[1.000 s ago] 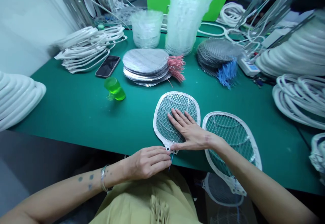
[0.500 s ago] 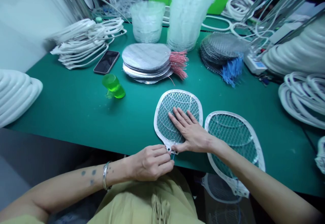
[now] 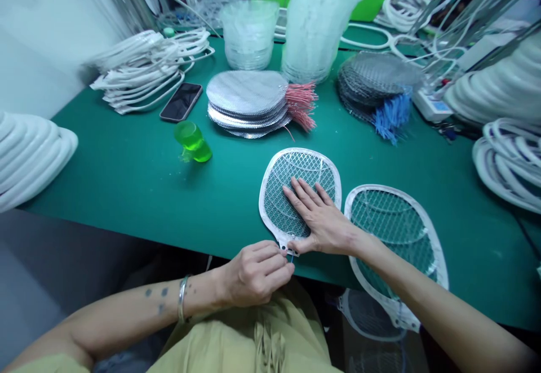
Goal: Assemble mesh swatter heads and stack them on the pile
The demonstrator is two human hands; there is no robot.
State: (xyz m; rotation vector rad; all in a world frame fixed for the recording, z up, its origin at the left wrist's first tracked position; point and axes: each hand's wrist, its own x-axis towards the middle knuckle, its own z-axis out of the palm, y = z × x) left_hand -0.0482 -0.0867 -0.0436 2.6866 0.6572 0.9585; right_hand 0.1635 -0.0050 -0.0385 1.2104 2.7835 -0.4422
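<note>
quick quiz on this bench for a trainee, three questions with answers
1. What is the right hand lying flat on?
2. True or false: the bangle is on the right wrist.
3. Which colour are the wires on the mesh stack nearest the phone, pink or blue?

Key:
1. The mesh of a racket frame
2. False, it is on the left wrist
3. Pink

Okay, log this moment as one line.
Right hand: flat on white plastic swatter frame | Left hand: at its neck, by thin blue wire | Second white frame: beside it, on green mat
</note>
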